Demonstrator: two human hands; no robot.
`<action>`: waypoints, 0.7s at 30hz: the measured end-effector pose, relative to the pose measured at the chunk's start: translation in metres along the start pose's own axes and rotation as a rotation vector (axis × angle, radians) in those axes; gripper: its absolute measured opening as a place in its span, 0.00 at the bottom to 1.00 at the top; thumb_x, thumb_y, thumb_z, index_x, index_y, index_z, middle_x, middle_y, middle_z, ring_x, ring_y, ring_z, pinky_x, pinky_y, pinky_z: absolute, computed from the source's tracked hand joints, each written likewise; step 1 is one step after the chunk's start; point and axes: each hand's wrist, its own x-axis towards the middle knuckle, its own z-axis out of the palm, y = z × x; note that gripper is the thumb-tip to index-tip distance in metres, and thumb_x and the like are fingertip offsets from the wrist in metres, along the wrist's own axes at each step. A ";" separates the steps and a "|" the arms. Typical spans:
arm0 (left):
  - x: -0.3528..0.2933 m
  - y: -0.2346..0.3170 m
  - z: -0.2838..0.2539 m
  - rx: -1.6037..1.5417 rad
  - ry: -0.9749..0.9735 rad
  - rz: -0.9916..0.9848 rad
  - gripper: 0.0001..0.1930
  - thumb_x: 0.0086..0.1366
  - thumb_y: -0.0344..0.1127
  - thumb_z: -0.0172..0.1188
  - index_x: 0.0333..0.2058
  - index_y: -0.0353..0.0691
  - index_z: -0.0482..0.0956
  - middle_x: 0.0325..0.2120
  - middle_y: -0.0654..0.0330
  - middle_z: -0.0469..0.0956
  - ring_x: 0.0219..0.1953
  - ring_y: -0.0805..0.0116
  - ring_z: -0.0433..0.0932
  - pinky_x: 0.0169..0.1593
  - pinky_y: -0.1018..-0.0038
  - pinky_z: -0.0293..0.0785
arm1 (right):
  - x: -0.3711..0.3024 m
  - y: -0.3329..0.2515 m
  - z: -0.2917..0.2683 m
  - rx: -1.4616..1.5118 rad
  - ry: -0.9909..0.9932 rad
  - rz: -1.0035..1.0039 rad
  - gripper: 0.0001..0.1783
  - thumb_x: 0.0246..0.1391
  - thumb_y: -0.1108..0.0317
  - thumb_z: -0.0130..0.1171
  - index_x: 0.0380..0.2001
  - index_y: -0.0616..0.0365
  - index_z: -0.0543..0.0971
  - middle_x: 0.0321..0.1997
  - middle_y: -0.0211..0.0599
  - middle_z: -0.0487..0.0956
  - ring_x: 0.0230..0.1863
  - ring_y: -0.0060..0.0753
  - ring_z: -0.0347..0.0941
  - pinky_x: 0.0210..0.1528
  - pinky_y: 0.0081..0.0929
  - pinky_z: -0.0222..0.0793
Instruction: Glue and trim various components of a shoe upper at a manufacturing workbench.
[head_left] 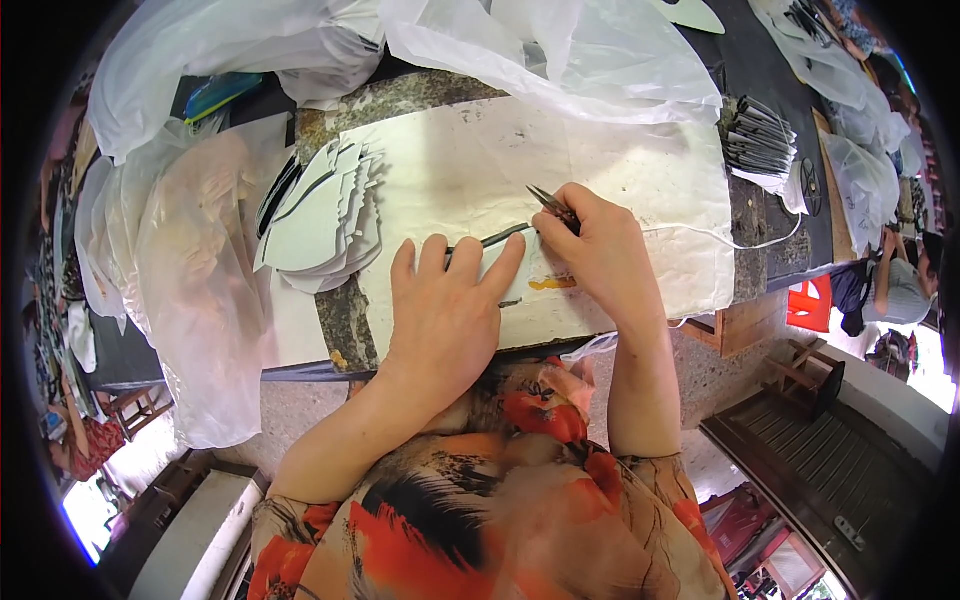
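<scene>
My left hand (447,310) lies palm down, fingers spread, pressing on a white flat piece with a black strip (505,236) along its far edge. Most of that piece is hidden under the hand. My right hand (603,248) is closed around a pair of small, dark pointed scissors (552,204), tips aimed up and to the left. Its fingertips are close to the strip's right end. Beneath both hands spreads a stained cream sheet (640,180). Left of my left hand rests a fanned stack of white cut pieces (325,215), some with black edges.
Clear plastic bags (590,60) cover the table's far side, with another bag (200,260) hanging over its near left edge. A bundle of black-edged pieces (760,140) lies at the right. A white cord (720,238) runs across the sheet. Another person (905,285) sits at far right.
</scene>
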 end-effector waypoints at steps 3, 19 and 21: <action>-0.002 -0.003 0.003 -0.026 0.041 0.005 0.29 0.55 0.30 0.60 0.59 0.48 0.78 0.37 0.58 0.70 0.45 0.55 0.68 0.55 0.56 0.64 | -0.003 0.000 0.003 -0.031 0.040 -0.025 0.14 0.58 0.62 0.63 0.33 0.64 0.79 0.22 0.43 0.78 0.23 0.33 0.74 0.30 0.31 0.70; -0.011 -0.015 0.025 -0.366 0.168 -0.080 0.30 0.54 0.41 0.73 0.55 0.41 0.75 0.52 0.55 0.71 0.55 0.51 0.68 0.68 0.47 0.54 | -0.013 0.009 -0.016 0.439 -0.154 0.091 0.13 0.62 0.66 0.64 0.43 0.65 0.81 0.28 0.25 0.78 0.30 0.15 0.71 0.33 0.20 0.67; -0.012 -0.016 0.028 -0.428 0.204 -0.072 0.31 0.53 0.40 0.73 0.56 0.43 0.72 0.53 0.55 0.71 0.58 0.52 0.67 0.69 0.45 0.51 | -0.015 0.007 -0.017 0.471 -0.193 0.081 0.12 0.61 0.68 0.65 0.42 0.66 0.81 0.28 0.23 0.77 0.30 0.13 0.70 0.32 0.18 0.67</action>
